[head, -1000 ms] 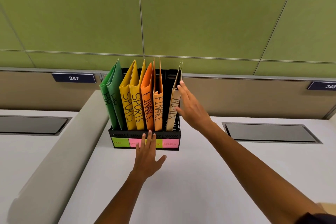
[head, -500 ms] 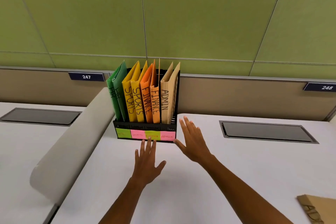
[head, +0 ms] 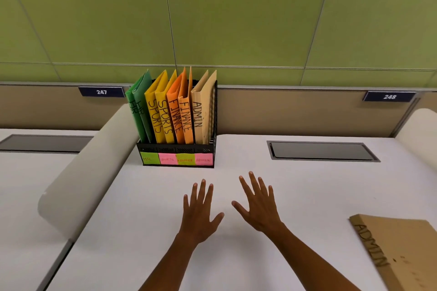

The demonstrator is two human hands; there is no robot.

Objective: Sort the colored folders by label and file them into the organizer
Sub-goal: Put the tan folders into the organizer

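Head view: seven labelled folders stand sorted in the organizer; one ADMIN folder lies unfiled on the counter. Both hands, left and right, are spread, empty.

A black organizer stands at the back of a white desk. In it stand two green HR folders, two yellow SPORTS folders, two orange FINANCE folders and a tan ADMIN folder. Sticky notes run along its front. The left hand and right hand are side by side, fingers spread, holding nothing. Another brown ADMIN folder lies flat on the right.
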